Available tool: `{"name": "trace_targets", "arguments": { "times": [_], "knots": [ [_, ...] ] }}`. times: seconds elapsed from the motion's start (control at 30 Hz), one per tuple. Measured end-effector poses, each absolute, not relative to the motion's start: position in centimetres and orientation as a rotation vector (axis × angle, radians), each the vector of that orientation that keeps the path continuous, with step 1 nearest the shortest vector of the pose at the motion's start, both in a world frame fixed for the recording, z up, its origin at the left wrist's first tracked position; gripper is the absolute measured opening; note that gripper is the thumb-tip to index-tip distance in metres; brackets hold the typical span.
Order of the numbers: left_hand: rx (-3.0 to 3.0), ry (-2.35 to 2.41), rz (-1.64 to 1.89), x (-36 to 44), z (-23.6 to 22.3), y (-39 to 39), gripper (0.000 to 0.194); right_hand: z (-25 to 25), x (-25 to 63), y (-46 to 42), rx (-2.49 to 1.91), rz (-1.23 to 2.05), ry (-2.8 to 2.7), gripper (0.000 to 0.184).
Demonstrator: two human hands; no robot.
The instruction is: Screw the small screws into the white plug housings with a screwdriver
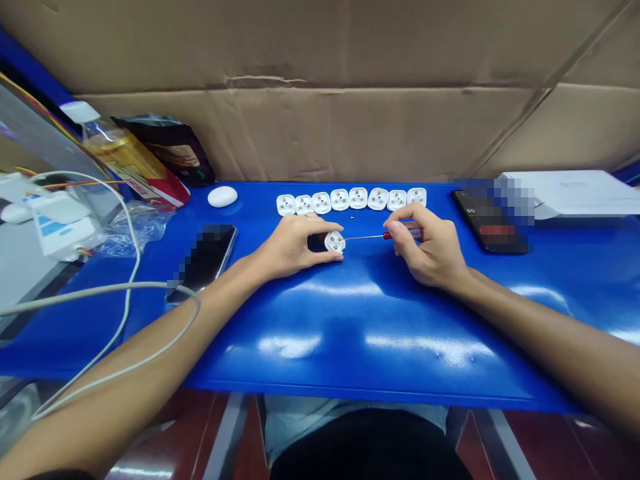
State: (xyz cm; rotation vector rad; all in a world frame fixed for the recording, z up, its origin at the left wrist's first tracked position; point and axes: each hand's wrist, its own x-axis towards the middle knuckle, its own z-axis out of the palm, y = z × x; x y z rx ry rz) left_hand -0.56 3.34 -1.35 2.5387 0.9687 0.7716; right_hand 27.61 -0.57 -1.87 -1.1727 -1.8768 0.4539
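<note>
My left hand (293, 245) pinches a small white plug piece (335, 241) and holds it tilted on edge on the blue table (350, 320). My right hand (430, 248) grips a small red-handled screwdriver (380, 236), its thin shaft pointing left with the tip at the plug piece. Just behind both hands a row of several white plug pieces (350, 199) lies face up. A tiny screw (352, 215) lies between the row and my hands.
A phone (203, 263) lies left of my left hand; a second dark phone (493, 220) lies at the right. A white oval object (223, 196), a bottle (125, 157), bags and a grey cable (120, 287) are at the left. A white box (570, 192) is far right. Cardboard (350, 87) stands behind.
</note>
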Motion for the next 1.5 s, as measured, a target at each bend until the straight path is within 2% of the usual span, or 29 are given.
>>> {"name": "trace_targets", "arguments": {
  "times": [0.23,0.33,0.53,0.73,0.83,1.17,1.27,1.4,1.5],
  "knots": [
    [2.522,0.976,0.743,-0.42,-1.04,3.11,0.045,-1.92,27.77,-0.59,-1.145,0.474,-1.884,0.017],
    [2.534,0.949,0.742,-0.40,-1.02,3.04,0.044,-1.83,27.73,-0.72,-1.163,0.441,-1.908,0.023],
    [2.570,0.980,0.751,-0.42,-1.04,3.07,0.047,-1.74,27.59,-0.83,-1.114,0.485,-1.899,0.013],
    [2.571,0.970,0.750,-0.38,-0.97,3.03,0.047,-1.69,27.59,-0.71,-1.131,0.484,-1.893,0.017],
    [2.561,0.975,0.747,-0.37,-0.90,2.95,0.046,-1.59,27.50,-0.76,-1.159,0.461,-1.882,0.012],
    [2.512,1.021,0.742,-0.32,-0.89,2.97,0.045,-1.34,27.25,-0.76,-1.184,0.556,-1.875,0.018],
    [2.483,1.026,0.744,-0.33,-0.95,2.99,0.046,-1.25,27.11,-0.84,-1.215,0.618,-1.835,0.025],
    [2.459,1.039,0.744,-0.30,-0.89,2.96,0.048,-1.05,27.27,-0.92,-1.134,0.563,-1.906,0.016],
    [2.443,1.066,0.730,-0.32,-0.81,2.93,0.046,-0.95,27.37,-0.91,-1.142,0.568,-1.942,0.018]
  ]
}}
